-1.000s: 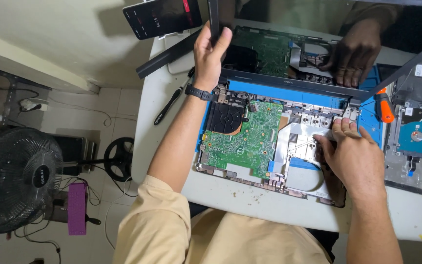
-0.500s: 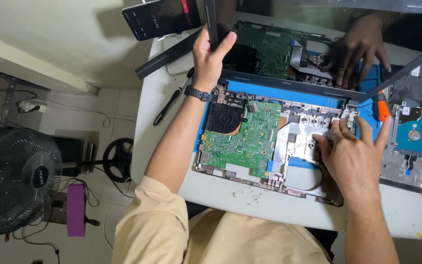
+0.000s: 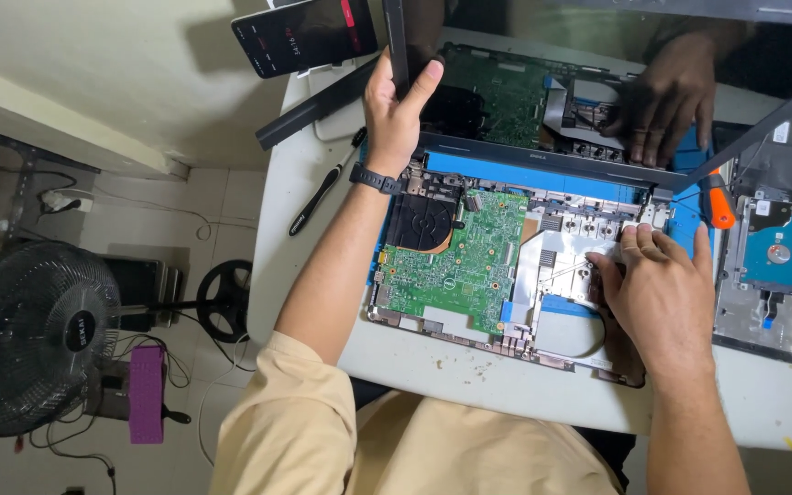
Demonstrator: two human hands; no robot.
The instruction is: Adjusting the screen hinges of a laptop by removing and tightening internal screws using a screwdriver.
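Observation:
An opened laptop base (image 3: pixel 433 325) lies on the white table, with its green circuit board (image 3: pixel 456 261) and black fan (image 3: pixel 423 223) exposed. My left hand (image 3: pixel 394 115) grips the left edge of the raised laptop lid (image 3: pixel 396 41). The glossy screen (image 3: pixel 524 92) mirrors the board and my right hand. My right hand (image 3: pixel 662 293) rests flat on the silver inner frame (image 3: pixel 566 266) at the right of the base, fingertips touching it near the hinge, holding nothing I can see.
An orange-handled screwdriver (image 3: pixel 717 202) and a hard drive in its metal caddy (image 3: pixel 776 261) lie to the right. A black tool (image 3: pixel 323 192) lies at the table's left, a phone (image 3: pixel 309 37) above it. A floor fan (image 3: pixel 29 339) stands on the left.
My right hand's fingers have shifted slightly on the silver frame. My left hand keeps its grip on the lid's edge.

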